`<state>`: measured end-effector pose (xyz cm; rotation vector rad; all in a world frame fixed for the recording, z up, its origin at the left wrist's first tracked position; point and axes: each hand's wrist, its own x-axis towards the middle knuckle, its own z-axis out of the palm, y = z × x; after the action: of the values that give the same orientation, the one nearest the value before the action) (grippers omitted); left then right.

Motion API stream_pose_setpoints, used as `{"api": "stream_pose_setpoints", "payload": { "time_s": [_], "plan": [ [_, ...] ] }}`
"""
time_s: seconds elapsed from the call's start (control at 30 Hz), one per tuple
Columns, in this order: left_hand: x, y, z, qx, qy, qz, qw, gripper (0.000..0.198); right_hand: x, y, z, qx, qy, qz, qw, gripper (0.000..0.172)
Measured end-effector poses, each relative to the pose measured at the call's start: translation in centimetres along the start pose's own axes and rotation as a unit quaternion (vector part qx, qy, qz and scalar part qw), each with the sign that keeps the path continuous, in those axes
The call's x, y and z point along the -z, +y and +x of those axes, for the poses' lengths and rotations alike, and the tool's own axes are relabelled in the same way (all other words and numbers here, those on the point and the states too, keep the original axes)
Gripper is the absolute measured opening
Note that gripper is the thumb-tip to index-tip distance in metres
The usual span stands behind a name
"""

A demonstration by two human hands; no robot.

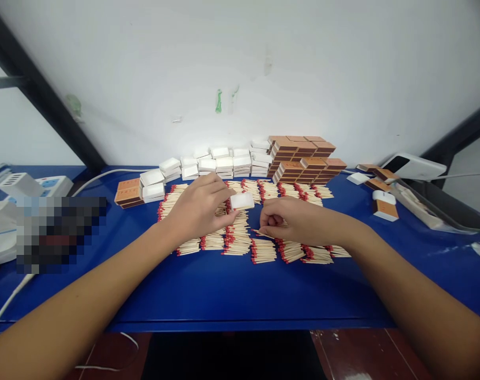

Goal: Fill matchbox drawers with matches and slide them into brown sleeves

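My left hand [198, 206] is closed on a small white matchbox tray [242, 201], its thumb and fingers at the tray's left end. To the right, my right hand [281, 217] pinches matches [264, 234] low over the blue table. Piles of red-tipped matches [264, 250] lie in rows under and around both hands. Behind them, white trays [224, 162] are stacked along the wall, beside a stack of orange-brown matchboxes [303, 158].
Two orange matchboxes [129, 193] sit at the left end of the tray row. Loose boxes [385, 209] and a white device [414, 166] are on the right. Power strips [54, 186] and a cable [10, 303] lie at the left. The table edge [224, 324] is in front.
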<state>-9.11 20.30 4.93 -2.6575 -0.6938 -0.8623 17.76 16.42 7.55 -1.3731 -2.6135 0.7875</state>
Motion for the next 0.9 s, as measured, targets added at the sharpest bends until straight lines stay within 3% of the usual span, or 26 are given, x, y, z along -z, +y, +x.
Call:
{"api": "stream_pose_setpoints", "payload": {
  "time_s": [0.17,0.37,0.9],
  "plan": [
    [-0.06,-0.03,-0.08,0.000,0.001,-0.002,1.000,0.025,-0.17,0.14,0.09,-0.006,0.018,-0.010,1.000,0.014],
    [-0.11,-0.01,-0.08,-0.008,0.003,-0.005,1.000,0.027,-0.09,-0.12,-0.22,-0.003,0.014,-0.017,1.000,0.027],
    [0.07,0.05,0.00,-0.005,0.003,-0.005,1.000,0.026,0.24,-0.61,-0.46,-0.012,-0.016,-0.024,1.000,0.012]
  ]
}}
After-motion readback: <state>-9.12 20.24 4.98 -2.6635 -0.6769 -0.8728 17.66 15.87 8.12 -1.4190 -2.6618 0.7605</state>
